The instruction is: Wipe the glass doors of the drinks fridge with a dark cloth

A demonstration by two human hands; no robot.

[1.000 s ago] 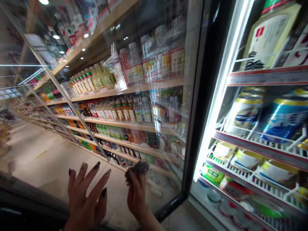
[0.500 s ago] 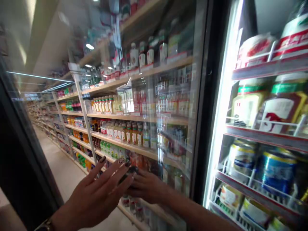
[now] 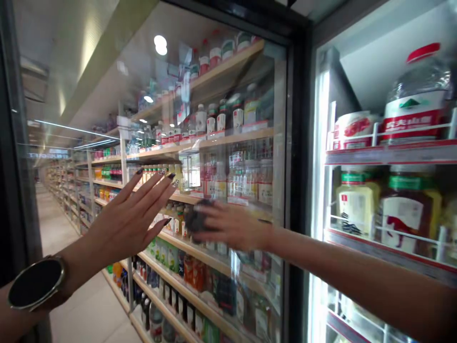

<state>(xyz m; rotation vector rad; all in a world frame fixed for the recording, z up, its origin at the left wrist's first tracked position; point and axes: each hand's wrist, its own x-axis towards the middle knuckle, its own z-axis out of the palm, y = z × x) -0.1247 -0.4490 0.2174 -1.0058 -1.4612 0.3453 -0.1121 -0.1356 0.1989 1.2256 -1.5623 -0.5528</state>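
A glass door (image 3: 228,81) in a black frame fills the middle of the view and stands in front of me. My right hand (image 3: 232,226) reaches in from the right, shut on a crumpled dark grey cloth (image 3: 195,220) pressed at the glass. My left hand (image 3: 132,209) is flat and open with long dark nails, fingers spread, holding nothing. It sits just left of the cloth, at or very near the glass. A round black smartwatch (image 3: 35,282) is on my left wrist.
To the right, a lit chiller (image 3: 389,205) holds large bottles and jars behind white wire rails on red-edged shelves. Beyond the glass, wooden shelves of bottled drinks (image 3: 200,181) run down a long store aisle with a pale floor (image 3: 57,228).
The view has tilted up and turned squarer to the door. My hands have risen on the glass, with the cloth higher and my right arm stretched further across.
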